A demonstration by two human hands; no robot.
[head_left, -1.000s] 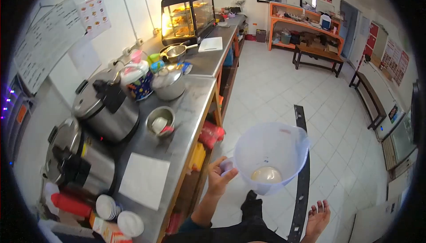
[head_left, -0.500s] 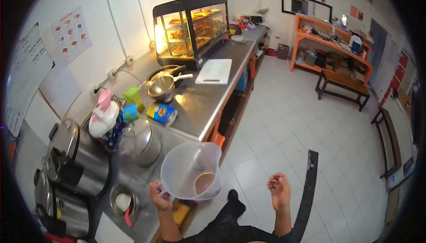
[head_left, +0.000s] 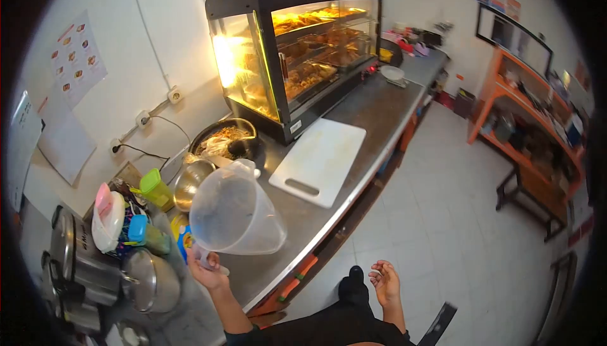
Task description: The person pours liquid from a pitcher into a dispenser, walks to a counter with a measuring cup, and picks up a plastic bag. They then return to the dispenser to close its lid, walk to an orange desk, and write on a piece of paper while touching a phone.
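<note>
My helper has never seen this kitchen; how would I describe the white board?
On the grey metal counter, find the black, glass-sided food display case, lit from within. Right in front lies the white rectangular board. Unlike the round silver metal bowl nearby, it is flat, with a long rounded slot near one end.

The walls [head_left: 114, 4] were white, and a sheet with small pictures [head_left: 77, 58] hung on the left one, near some plugs [head_left: 144, 119]. A long, shiny metal counter [head_left: 386, 109] ran along that wall. On it stood a big black and glass case [head_left: 269, 36] with bright yellow light inside. The floor [head_left: 411, 226] had pale tiles. Far off stood orange shelves [head_left: 488, 96] and a brown bench [head_left: 537, 194], with a black frame [head_left: 513, 30] on the back wall.
</note>
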